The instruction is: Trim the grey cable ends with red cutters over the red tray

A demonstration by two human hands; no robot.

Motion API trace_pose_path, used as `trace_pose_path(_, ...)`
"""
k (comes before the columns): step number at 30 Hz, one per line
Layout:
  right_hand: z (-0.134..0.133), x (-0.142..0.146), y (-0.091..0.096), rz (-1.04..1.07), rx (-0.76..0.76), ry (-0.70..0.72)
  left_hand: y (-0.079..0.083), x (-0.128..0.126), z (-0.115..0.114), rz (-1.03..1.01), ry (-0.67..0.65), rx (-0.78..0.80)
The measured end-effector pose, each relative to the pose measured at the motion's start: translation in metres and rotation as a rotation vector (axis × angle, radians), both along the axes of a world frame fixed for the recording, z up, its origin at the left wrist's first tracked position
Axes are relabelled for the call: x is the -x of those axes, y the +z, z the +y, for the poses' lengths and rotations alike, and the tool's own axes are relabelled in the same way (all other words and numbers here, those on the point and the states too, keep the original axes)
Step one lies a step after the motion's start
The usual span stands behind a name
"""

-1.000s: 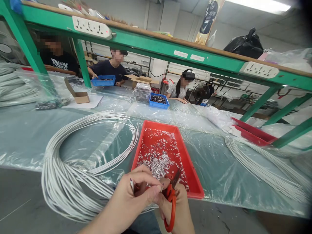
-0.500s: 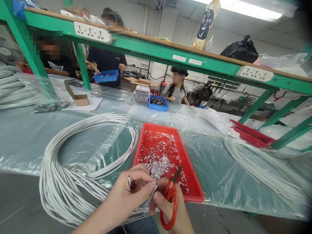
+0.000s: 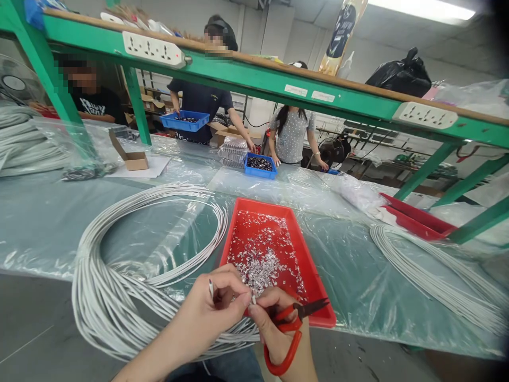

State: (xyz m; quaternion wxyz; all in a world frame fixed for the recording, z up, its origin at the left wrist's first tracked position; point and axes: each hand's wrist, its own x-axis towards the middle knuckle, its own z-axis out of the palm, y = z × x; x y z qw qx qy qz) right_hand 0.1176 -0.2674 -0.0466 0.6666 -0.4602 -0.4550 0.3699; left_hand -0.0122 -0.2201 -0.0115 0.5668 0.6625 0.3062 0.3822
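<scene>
My left hand (image 3: 217, 305) pinches the end of a thin white cable (image 3: 254, 299) between thumb and forefinger. A second cable end (image 3: 211, 288), dark at its tip, pokes out between its fingers. My right hand (image 3: 280, 323) keeps red-handled scissors (image 3: 314, 306) in its palm, blades pointing right, while its thumb and forefinger touch the same cable end. Both hands are over the near edge of a red tray (image 3: 314, 265) scattered with small silvery scraps (image 3: 262, 268). A big coil of white cables (image 3: 85, 281) lies to the left, its strands running under my left forearm.
Another bundle of white cables (image 3: 421, 270) lies on the right of the plastic-covered table. Across it stand a blue tray of dark parts (image 3: 260, 165) and a small cardboard box (image 3: 135, 161). A green shelf beam (image 3: 254, 74) crosses overhead. Several people are on the far side.
The scissors have swung in my right hand from pointing up to pointing right. My fingertips have closed together at the cable end. Across the table, one person now reaches toward the blue tray; another has risen.
</scene>
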Motion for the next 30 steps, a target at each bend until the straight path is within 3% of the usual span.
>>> trace_pose_path(7, 0.000, -0.014, 0.000, -0.223, 0.044, 0.167, -0.003, 0.002, 0.001, 0.051, 0.038, -0.103)
trace_pose_path(11, 0.001, -0.014, -0.008, 0.015, 0.042, 0.164, 0.001, 0.000, 0.001, -0.019, 0.041, -0.082)
trace_pose_path(14, 0.000, -0.010, -0.010, 0.155, 0.072, 0.217, 0.002, -0.002, 0.001, -0.090, -0.032, 0.011)
trace_pose_path(20, -0.003, 0.002, 0.006, 0.260, 0.178, 0.245, -0.003, -0.003, 0.001, -0.122, -0.148, 0.125)
trace_pose_path(23, -0.003, -0.008, 0.013, 0.133, 0.283, 0.260, -0.002, -0.001, 0.003, -0.122, -0.188, 0.125)
trace_pose_path(26, -0.009, -0.036, 0.017, -0.129, 0.419, 0.193, -0.003, 0.002, 0.003, -0.126, -0.073, 0.162)
trace_pose_path(28, -0.019, -0.058, 0.019, -0.291, 0.466, 0.265, -0.005, 0.003, 0.001, -0.077, -0.018, 0.171)
trace_pose_path(30, -0.032, -0.073, 0.023, -0.299, 0.442, 0.181, -0.008, 0.002, 0.000, -0.056, 0.000, 0.175)
